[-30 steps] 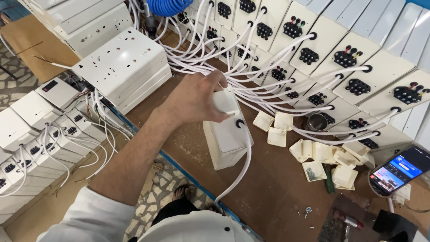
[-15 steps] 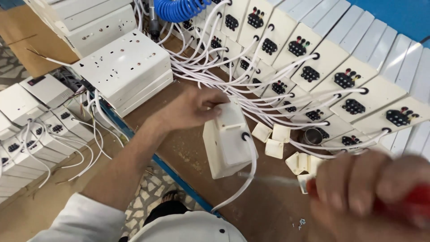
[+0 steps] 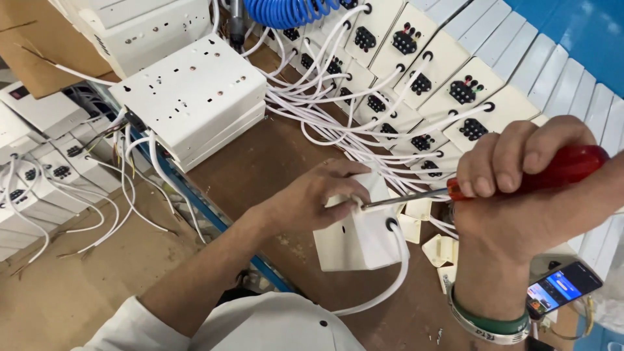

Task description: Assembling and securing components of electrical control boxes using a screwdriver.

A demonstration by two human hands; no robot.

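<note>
stack of white boxes (image 3: 195, 97) far left on brown desk (image 3: 273, 162) | left hand (image 3: 312, 201) fingers clamped on top edge of white box (image 3: 357, 240), mid-desk, white cable (image 3: 390, 286) out of its side | screwdriver (image 3: 455, 192) tip at box top | right hand (image 3: 526, 188) fist shut round red handle | phone (image 3: 562, 289) lower right

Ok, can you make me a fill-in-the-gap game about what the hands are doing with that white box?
1. The right hand grips a screwdriver with a ____ handle.
2. The left hand steadies a small ____ box on the brown table.
3. A white ____ comes out of a round hole in the box's side.
4. Beside the right wrist lies a phone with its screen ____.

Missing words: red; white; cable; lit
</note>
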